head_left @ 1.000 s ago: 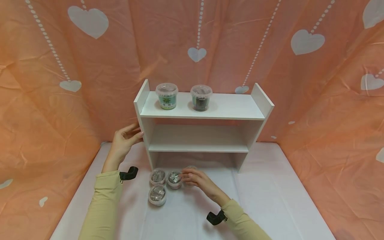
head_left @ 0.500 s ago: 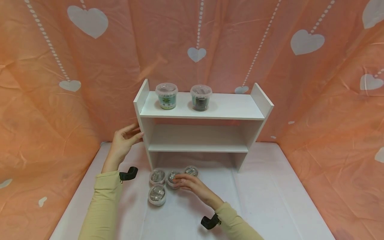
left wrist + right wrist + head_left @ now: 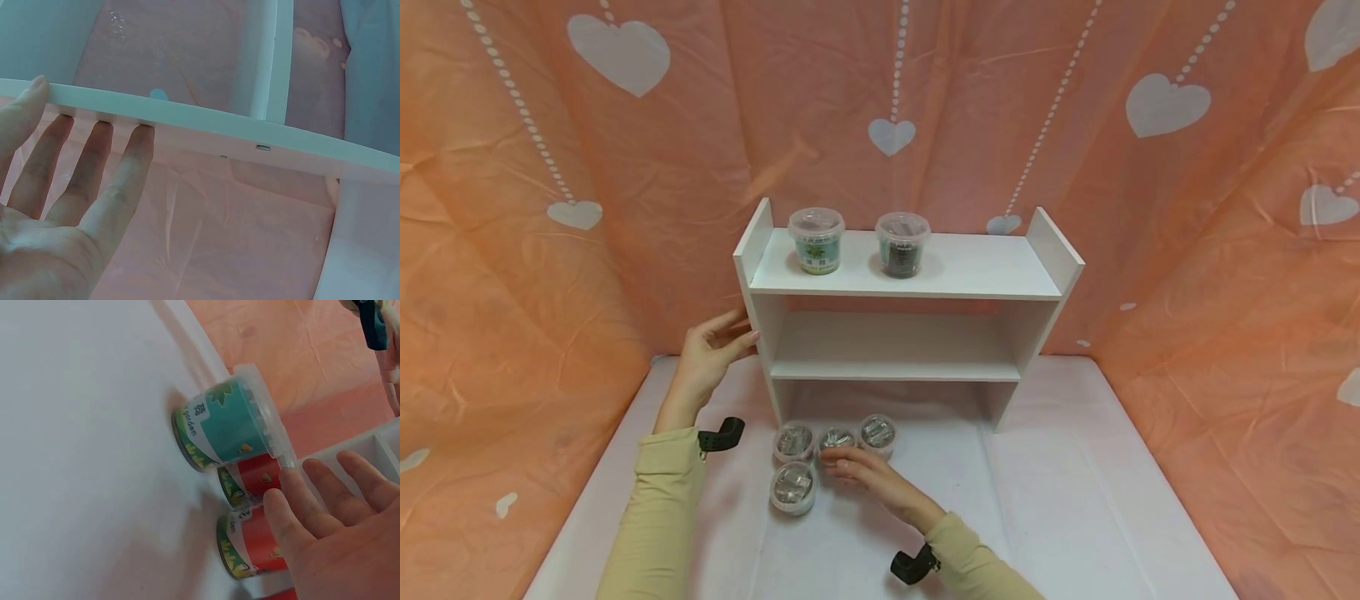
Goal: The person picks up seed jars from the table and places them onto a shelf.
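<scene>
My left hand (image 3: 709, 360) touches the left side panel (image 3: 206, 119) of a white shelf unit, fingers nearly straight against its outer face and thumb at the front edge. My right hand (image 3: 880, 485) hovers at the lidded plastic tubs on the table, its fingers spread and relaxed; whether a fingertip touches the middle tub (image 3: 837, 438) is unclear. A left tub (image 3: 793, 440), a right tub (image 3: 878, 431) and a front tub (image 3: 792, 488) stand around it. In the right wrist view a teal-labelled tub (image 3: 231, 422) stands beside red-labelled tubs (image 3: 250, 537), partly hidden by my fingers.
Two more lidded tubs, one green-labelled (image 3: 817, 242) and one dark (image 3: 902, 246), stand on the top board (image 3: 977, 265). The middle board (image 3: 895, 346) lies below. A white cloth (image 3: 1075, 483) covers the table, and an orange curtain with hearts (image 3: 820, 100) hangs behind.
My right hand has drawn back from the right tub, leftward and toward me past the middle tub, uncovering the right one. The middle tub shifted slightly. My left hand stays on the shelf.
</scene>
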The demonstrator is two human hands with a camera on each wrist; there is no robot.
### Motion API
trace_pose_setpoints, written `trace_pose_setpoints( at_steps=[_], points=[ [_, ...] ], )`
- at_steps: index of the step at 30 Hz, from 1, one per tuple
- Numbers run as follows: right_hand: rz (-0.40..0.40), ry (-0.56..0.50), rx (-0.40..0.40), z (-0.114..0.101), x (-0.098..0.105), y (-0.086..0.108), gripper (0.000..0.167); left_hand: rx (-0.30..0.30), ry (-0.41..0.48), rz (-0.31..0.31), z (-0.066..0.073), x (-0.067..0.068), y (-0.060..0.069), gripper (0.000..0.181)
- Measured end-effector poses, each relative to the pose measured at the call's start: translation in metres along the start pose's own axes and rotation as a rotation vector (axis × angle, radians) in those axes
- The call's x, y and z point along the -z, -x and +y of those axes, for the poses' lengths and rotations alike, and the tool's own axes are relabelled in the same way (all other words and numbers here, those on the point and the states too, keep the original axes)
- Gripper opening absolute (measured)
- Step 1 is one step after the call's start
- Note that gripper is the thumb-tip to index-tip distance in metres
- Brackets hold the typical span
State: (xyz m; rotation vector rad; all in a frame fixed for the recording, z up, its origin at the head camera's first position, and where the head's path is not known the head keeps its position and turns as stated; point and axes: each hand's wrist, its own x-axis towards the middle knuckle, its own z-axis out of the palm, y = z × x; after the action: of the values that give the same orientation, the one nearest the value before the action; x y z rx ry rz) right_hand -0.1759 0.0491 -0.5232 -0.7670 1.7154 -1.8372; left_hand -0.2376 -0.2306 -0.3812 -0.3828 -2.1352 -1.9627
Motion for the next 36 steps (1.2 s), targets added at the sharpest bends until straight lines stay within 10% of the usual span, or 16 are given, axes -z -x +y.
trace_pose_setpoints(
  at_steps=[36],
  points=[
    [0.024,0.153,-0.064,0.015,-0.032,-0.006,0.052,-0.025,0.043,-0.01,0.002,-0.001,0.0,0.053]
  ],
)
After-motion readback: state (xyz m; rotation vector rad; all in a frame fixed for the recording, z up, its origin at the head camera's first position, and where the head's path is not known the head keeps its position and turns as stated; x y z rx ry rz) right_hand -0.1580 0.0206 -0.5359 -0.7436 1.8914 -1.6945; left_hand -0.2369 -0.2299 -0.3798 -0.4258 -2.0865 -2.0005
